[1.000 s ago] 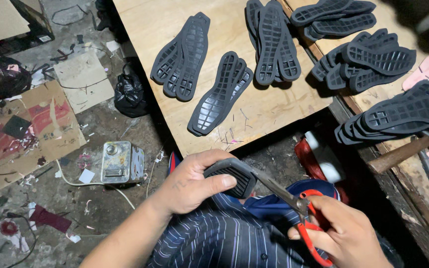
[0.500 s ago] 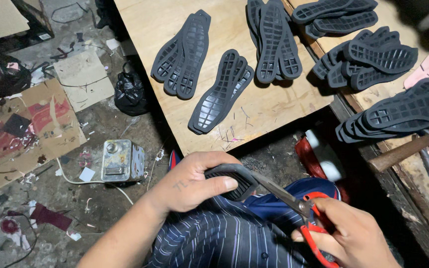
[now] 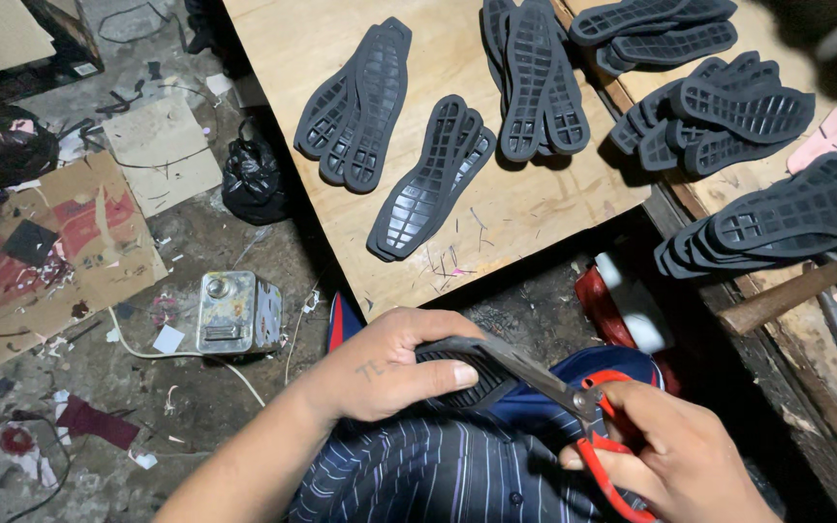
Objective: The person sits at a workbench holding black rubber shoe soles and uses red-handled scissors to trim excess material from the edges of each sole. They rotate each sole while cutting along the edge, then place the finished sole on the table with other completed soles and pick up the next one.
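Here, a black shoe sole (image 3: pixel 467 373) is gripped over the lap by the left hand (image 3: pixel 389 373); red-handled scissors (image 3: pixel 573 407), clasped by the right hand (image 3: pixel 680 460), are trimming its edge. Steady turning seems needed next.

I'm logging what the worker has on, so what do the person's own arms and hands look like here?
Both hands are bare: no gloves, rings or watch show. The left hand has a small dark marking near the wrist, and its forearm is uncovered, with no sleeve in view. The right hand is cut off by the frame at the wrist.
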`<state>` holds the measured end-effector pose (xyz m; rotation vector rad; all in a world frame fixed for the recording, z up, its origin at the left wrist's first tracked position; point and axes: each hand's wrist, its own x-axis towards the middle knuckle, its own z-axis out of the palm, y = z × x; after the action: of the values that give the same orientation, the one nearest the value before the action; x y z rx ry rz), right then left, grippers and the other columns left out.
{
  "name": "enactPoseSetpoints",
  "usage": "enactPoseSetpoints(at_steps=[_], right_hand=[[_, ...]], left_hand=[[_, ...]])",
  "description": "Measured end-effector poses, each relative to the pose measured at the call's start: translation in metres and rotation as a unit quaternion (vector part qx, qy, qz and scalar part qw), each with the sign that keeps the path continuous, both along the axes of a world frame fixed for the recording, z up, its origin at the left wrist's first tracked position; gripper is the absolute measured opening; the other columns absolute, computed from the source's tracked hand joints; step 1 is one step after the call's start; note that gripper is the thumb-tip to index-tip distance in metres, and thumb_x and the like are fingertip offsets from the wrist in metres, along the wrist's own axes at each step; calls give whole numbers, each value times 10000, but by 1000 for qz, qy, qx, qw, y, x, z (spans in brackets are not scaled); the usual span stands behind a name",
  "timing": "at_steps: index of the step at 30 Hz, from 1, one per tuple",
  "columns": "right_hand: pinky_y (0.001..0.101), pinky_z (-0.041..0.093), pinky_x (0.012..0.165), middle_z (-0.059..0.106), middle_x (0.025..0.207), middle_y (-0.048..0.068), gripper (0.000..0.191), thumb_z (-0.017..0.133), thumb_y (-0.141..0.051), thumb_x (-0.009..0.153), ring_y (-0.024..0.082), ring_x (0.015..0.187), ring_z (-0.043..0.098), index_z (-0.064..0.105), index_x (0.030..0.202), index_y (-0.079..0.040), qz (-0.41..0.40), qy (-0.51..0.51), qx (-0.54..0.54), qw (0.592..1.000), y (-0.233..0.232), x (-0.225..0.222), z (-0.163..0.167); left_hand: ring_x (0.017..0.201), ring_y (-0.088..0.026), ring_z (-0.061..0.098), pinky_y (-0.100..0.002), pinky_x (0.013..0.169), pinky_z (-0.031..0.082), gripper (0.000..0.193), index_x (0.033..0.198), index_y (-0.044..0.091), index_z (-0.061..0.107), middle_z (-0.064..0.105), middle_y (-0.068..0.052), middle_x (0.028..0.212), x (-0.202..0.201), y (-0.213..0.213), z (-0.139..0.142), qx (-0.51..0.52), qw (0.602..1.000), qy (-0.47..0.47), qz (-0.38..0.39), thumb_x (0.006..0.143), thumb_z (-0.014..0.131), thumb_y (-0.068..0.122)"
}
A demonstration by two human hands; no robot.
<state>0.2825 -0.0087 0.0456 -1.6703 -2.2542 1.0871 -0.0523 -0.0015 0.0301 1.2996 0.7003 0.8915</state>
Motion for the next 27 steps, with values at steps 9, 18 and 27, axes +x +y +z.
enactPoseSetpoints(at_steps=[9, 18, 27], right_hand=[[287, 570, 617, 678, 734, 26, 449, 918, -246, 637, 123, 637, 649, 752, 1012, -63, -88, 54, -113, 988, -1, -7, -2], [274, 503, 649, 648, 832, 12, 416, 814, -86, 773, 81, 722, 606, 656, 1149, -5, -237, 252, 21, 938, -10, -37, -29], [338, 515, 711, 671, 946, 122, 380, 735, -23, 877, 172, 803, 637, 602, 1224, 56, -255, 443, -22, 859, -18, -40, -26]], left_hand=[[962, -104, 664, -285, 879, 552, 241, 1123, 23, 684, 714, -42, 1007, 3, -1, 3, 32, 998, 45, -9, 925, 704, 159], [833, -172, 650, -311, 739, 521, 345, 946, 29, 604, 664, -76, 886, 50, -23, -18, 132, 938, 204, 249, 864, 798, 302], [1116, -257, 686, -389, 1017, 533, 573, 1270, 8, 687, 729, -165, 1202, 57, -33, -61, -317, 892, -308, -98, 962, 644, 489]])
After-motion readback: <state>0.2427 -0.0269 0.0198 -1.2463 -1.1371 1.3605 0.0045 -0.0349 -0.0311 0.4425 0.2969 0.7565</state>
